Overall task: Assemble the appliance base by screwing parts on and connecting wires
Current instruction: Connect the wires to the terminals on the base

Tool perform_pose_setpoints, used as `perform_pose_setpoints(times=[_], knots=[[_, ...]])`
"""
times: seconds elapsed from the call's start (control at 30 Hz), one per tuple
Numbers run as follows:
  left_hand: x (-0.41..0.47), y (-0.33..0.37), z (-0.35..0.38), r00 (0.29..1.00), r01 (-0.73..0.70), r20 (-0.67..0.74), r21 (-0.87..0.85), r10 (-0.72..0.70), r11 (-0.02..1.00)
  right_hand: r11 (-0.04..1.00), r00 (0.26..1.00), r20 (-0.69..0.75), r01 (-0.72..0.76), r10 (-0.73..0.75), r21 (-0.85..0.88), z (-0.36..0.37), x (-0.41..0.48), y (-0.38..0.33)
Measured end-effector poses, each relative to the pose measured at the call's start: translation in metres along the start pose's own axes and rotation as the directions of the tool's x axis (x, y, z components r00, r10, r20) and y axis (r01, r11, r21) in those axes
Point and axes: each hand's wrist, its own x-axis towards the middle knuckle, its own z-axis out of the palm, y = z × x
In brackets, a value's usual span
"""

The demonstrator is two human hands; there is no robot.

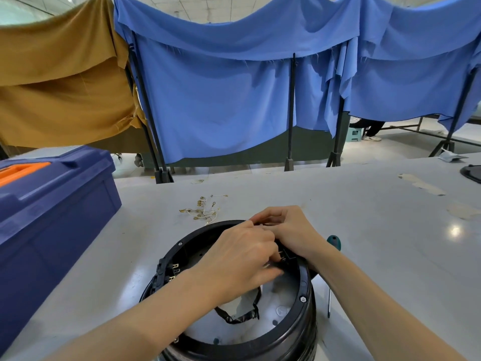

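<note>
Head view, single frame.

Nearest: one round black plastic appliance base (294, 332) stands open side up at the near edge of the grey table (377, 230), directly below both forearms, so the inner wall is within reach. Two hex screws show on its rim. One black sheathed wire loop (238, 318) lies loose on the pale floor inside. One black terminal block (168, 272) sits on the left inner wall; about four brass tabs, apparently bare.

Hands meet at the far right inner wall.
- Left hand (242, 259): fingers curled, grip pinching at a small black fitting with metal tabs (284, 255). Probably seating it or pushing a connector on; the contact is hidden.
- Right hand (292, 230): reaches over the rim, fingers curled at the far edge. It likely steadies the work, but whether its grip holds anything cannot be told.

Just right of the base: one green-handled screwdriver (334, 242), shaft partly behind the right forearm, parked within reach and untouched.

Beyond the base: one tangle of thin pale wires with brass terminals (204, 211), near the hands for picking. Several leads; exact count unclear.

Left: one dark blue plastic toolbox with orange handle (57, 204), lid down.

Far: one ochre cloth (52, 74) and blue cloths (221, 100) hang over black stands.
</note>
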Motion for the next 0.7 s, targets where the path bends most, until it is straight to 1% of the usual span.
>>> perform_pose_setpoints(times=[0.07,0.1,0.17,0.23,0.3,0.4,0.43,0.5,0.57,0.63,0.7], knots=[[-0.006,-0.008,-0.001,0.995,0.092,0.048,-0.102,-0.088,0.99,1.0,1.0,0.008,-0.028,0.028,-0.012,-0.002,-0.001,-0.001],[-0.01,-0.012,-0.003,0.991,0.13,0.048,-0.155,-0.124,0.979,0.999,0.999,0.011,-0.043,0.043,-0.013,-0.002,-0.001,-0.001],[-0.015,-0.021,-0.008,0.979,0.196,0.0,-0.255,-0.202,0.947,0.998,0.998,0.015,-0.063,0.063,-0.019,-0.003,-0.001,-0.003],[-0.021,-0.034,-0.014,0.943,0.29,-0.062,-0.334,-0.327,0.897,0.996,0.997,0.017,-0.078,0.078,-0.039,-0.004,-0.001,-0.004],[-0.028,-0.053,-0.018,0.863,0.423,-0.127,-0.351,-0.49,0.836,0.993,0.996,0.021,-0.088,0.09,-0.076,-0.006,-0.001,-0.007],[-0.041,-0.086,-0.021,0.688,0.628,-0.206,-0.31,-0.696,0.714,0.983,0.994,0.01,-0.106,0.109,-0.151,-0.015,-0.001,-0.011],[-0.045,-0.096,-0.019,0.643,0.675,-0.203,-0.306,-0.739,0.671,0.98,0.993,0.006,-0.116,0.118,-0.162,-0.018,-0.001,-0.012],[-0.051,-0.113,-0.011,0.585,0.752,-0.128,-0.285,-0.801,0.594,0.975,0.988,0.015,-0.151,0.156,-0.161,-0.021,-0.001,-0.014],[-0.055,-0.124,0.002,0.568,0.795,-0.019,-0.244,-0.823,0.555,0.97,0.981,0.031,-0.186,0.193,-0.157,-0.022,-0.001,-0.015],[-0.057,-0.131,0.017,0.578,0.804,0.055,-0.207,-0.814,0.557,0.967,0.98,0.022,-0.192,0.198,-0.165,-0.02,-0.001,-0.015],[-0.053,-0.137,0.031,0.598,0.797,0.081,-0.163,-0.797,0.581,0.968,0.981,0.004,-0.193,0.196,-0.161,-0.018,0.0,-0.014]])
